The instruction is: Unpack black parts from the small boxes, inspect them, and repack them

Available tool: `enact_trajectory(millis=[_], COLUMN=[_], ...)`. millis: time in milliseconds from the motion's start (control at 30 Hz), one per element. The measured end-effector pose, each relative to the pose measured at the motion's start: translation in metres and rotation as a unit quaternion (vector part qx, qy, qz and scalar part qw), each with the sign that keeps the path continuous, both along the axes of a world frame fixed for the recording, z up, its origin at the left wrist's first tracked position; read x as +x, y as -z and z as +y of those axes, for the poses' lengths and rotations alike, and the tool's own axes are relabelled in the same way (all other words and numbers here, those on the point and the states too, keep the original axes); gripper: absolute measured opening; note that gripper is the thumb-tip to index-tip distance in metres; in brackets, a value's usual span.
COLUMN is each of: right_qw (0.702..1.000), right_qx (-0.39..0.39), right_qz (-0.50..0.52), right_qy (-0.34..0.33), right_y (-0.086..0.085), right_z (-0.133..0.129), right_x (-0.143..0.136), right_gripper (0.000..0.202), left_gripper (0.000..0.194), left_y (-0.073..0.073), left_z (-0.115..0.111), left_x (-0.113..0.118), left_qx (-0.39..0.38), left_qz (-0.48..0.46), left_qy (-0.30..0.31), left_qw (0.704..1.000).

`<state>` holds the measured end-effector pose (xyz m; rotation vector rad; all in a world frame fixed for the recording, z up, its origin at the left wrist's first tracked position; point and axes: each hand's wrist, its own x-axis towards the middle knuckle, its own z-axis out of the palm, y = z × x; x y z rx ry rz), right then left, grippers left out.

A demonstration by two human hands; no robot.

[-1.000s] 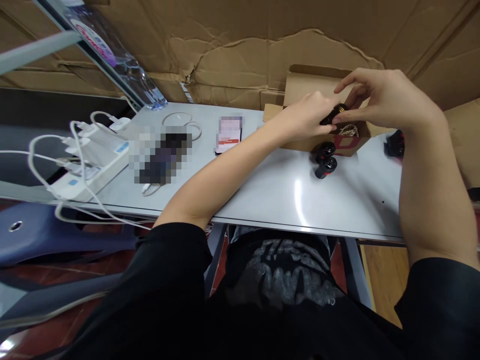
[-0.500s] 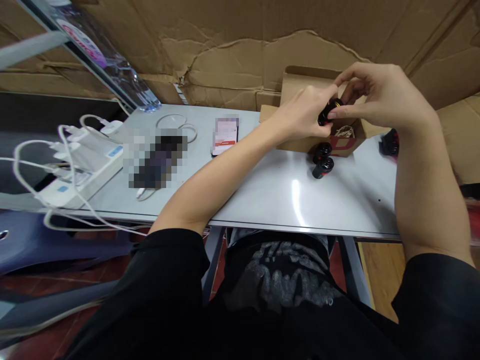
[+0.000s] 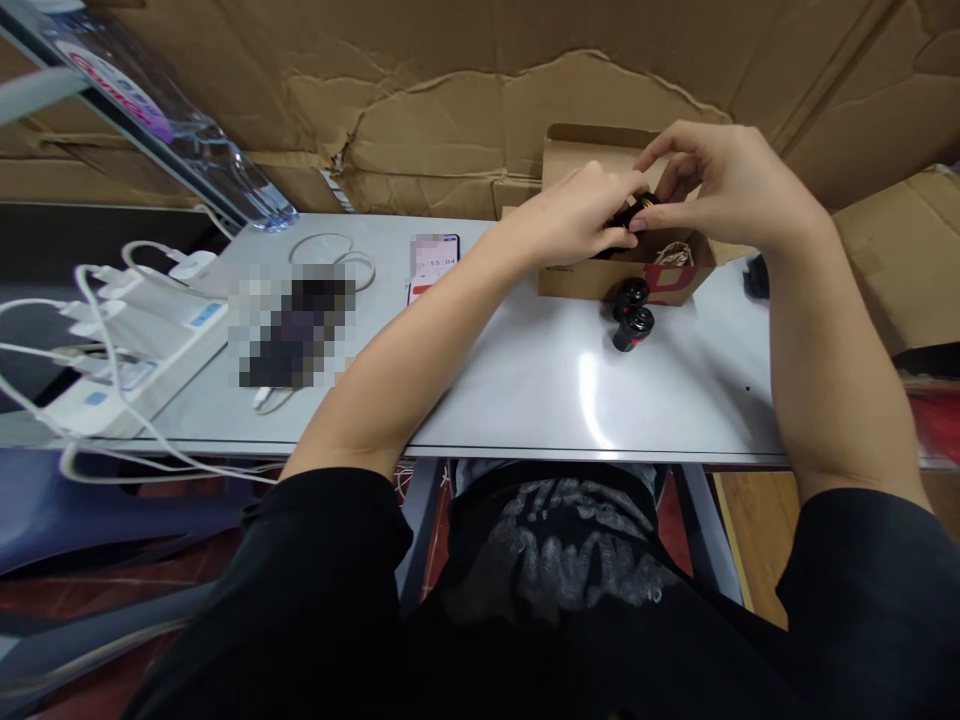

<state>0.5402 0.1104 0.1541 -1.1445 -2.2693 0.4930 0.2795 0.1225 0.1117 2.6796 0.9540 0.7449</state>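
Observation:
Over the open cardboard box, both my hands close on a dark, rounded black part with a thin yellow line on it. My left hand grips it from the left, and the fingers of my right hand pinch it from the right. Fingers cover most of the part, so its full shape is hidden. Just in front of the box, two short black cylindrical pieces with red marks stand close together, a rear piece and a front piece. Pale shredded paper shows inside the box.
Left of my arm lie a phone with a lit screen and a blurred-out dark item. A white power strip with several cables sits at the table's left end. A plastic bottle leans behind. Another dark object is partly hidden by my right forearm.
The view has turned slightly, so the table items appear further left. My hands stay over the box around the black part, and less of it shows between my fingers.

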Motion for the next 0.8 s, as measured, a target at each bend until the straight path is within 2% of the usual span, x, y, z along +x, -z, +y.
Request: enact_trajectory(millis=[133,267,433,500,567,667,733,800], right_qw=[1.000,0.999,0.999,1.000,0.999,0.995,0.990,0.987], right_qx=[-0.014,-0.003,-0.004,0.000,0.007,0.006,-0.003,-0.016], right_qz=[0.011,0.036,0.033,0.025,0.004,-0.073,-0.122,-0.148], right_qy=[-0.009,-0.013,-0.010,0.004,0.032,0.068,0.068,0.056], right_y=[0.000,0.000,-0.003,-0.005,-0.007,-0.005,0.001,0.011], right_z=[0.000,-0.005,-0.009,-0.010,-0.009,-0.006,-0.001,0.005], right_x=[-0.001,-0.007,-0.009,-0.007,-0.006,-0.006,-0.009,-0.013], right_gripper=[0.061,0.078,0.055,0.045,0.037,0.032,0.030,0.030], left_gripper=[0.025,0.035,0.037,0.035,0.032,0.023,0.020,0.020], left_y=[0.004,0.011,0.010,0.007,0.010,0.029,0.051,0.073], left_z=[0.002,0.001,-0.003,-0.003,-0.005,-0.011,-0.018,-0.023], left_x=[-0.001,0.003,0.003,-0.010,-0.032,-0.076,-0.101,-0.117], left_qx=[0.006,0.041,0.036,0.031,0.037,0.052,0.066,0.070], left_qz=[-0.013,-0.035,-0.048,-0.069,-0.108,-0.166,-0.182,-0.183], left_qy=[0.012,-0.007,-0.011,-0.011,-0.038,-0.114,-0.146,-0.151], left_qw=[1.000,0.999,0.998,0.997,0.993,0.978,0.970,0.969])
